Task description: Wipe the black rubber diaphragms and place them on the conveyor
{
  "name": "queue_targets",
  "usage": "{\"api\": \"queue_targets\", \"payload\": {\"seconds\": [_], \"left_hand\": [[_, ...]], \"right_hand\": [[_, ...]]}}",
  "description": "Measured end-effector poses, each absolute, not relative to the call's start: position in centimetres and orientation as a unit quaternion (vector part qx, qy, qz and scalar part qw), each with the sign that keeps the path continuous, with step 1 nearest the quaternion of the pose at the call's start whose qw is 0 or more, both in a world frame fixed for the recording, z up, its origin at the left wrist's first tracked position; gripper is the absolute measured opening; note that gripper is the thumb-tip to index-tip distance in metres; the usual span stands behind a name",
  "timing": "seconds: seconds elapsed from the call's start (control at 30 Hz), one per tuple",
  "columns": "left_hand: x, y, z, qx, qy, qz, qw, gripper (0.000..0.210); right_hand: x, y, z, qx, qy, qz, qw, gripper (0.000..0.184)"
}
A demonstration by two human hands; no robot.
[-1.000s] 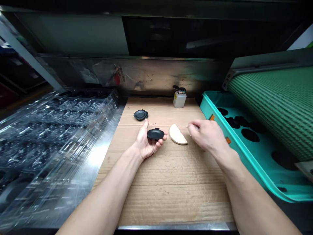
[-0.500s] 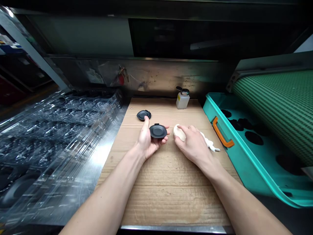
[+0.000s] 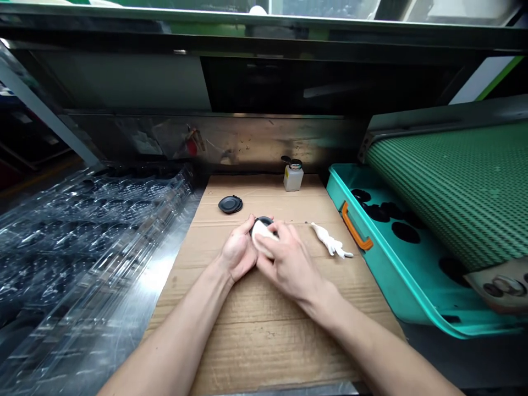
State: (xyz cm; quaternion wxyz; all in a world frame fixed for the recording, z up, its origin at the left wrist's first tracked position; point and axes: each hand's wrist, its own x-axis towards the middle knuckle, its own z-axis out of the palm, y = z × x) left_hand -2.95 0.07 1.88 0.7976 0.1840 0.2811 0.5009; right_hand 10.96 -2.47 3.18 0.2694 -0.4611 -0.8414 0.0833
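In front of me my left hand point(image 3: 239, 250) holds a small black oval dish-like part point(image 3: 265, 220), mostly covered now. My right hand point(image 3: 286, 253) grips a cream-white round pad point(image 3: 262, 236) and presses it over that part. Both hands are above a brown cardboard sheet point(image 3: 247, 341). Farther back on the cardboard lies another black part point(image 3: 230, 204), apart from my hands. To the right rests a crumpled white glove-like cloth point(image 3: 331, 242), touched by neither hand.
A white bottle with a metal cap point(image 3: 293, 177) stands at the back. On the right, a teal bin point(image 3: 396, 291) with an orange handle point(image 3: 355, 226) holds several black parts under a green mesh conveyor belt point(image 3: 454, 181). Clear plastic trays point(image 3: 103, 264) are stacked at left.
My right hand has moved left with the white pad, from beside the white cloth onto the black part in my left hand. The camera view has shifted a little.
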Motion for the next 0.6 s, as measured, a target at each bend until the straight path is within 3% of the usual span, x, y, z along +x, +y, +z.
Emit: {"api": "queue_targets", "payload": {"seconds": [0.2,0.37,0.5,0.6], "left_hand": [[-4.4,1.3,1.5,0.119,0.327,0.526,0.776,0.038],[-5.9,1.8,2.2,0.017,0.343,0.553,0.759,0.041],[-6.4,1.2,3.4,0.099,0.368,0.543,0.748,0.041],[-7.6,1.3,4.7,0.237,0.459,0.524,0.677,0.027]], "right_hand": [[12.7,-1.3,2.7,-0.554,-0.796,0.018,0.245,0.025],[13.7,0.0,0.9,-0.59,-0.779,0.03,0.209,0.019],[13.7,0.2,0.0,-0.575,-0.79,0.043,0.208,0.022],[13.7,0.2,0.0,-0.582,-0.786,0.044,0.205,0.024]]}}
